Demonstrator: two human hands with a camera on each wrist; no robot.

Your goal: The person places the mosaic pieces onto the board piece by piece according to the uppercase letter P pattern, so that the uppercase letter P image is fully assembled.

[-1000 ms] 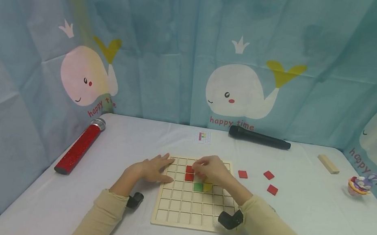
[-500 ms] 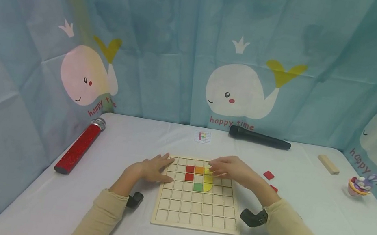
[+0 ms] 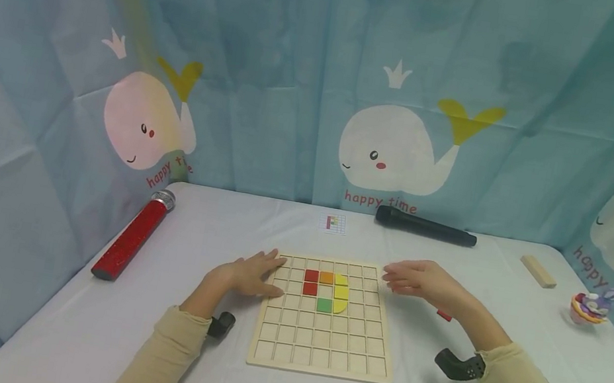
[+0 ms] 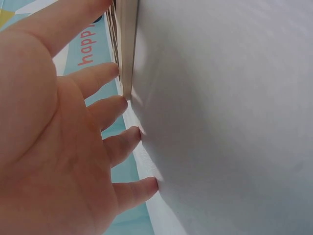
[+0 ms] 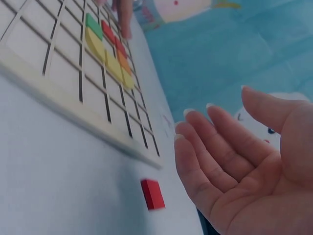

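Observation:
A wooden grid board (image 3: 319,339) lies flat on the table. Set in its cells are red tiles (image 3: 310,288), an orange tile (image 3: 326,277), a green tile (image 3: 324,305) and yellow pieces (image 3: 341,292), some with curved edges. My left hand (image 3: 247,276) rests on the board's left edge with fingers spread; in the left wrist view its fingertips touch the board's side and the cloth. My right hand (image 3: 425,282), holding nothing, hovers just off the board's right edge, fingers loosely bent. Below it, a loose red tile (image 5: 154,194) lies beside the board in the right wrist view.
Another loose red tile (image 3: 444,315) shows partly behind the right wrist. A small pattern card (image 3: 332,224) lies behind the board, near a black microphone (image 3: 425,226). A red microphone (image 3: 134,236) is at left; a wooden block (image 3: 538,272) and small figurine (image 3: 590,307) are at right.
My right hand has left the board, moving right past its edge and uncovering the orange tile and yellow pieces. It now hides some loose red tiles. My left hand stays in place.

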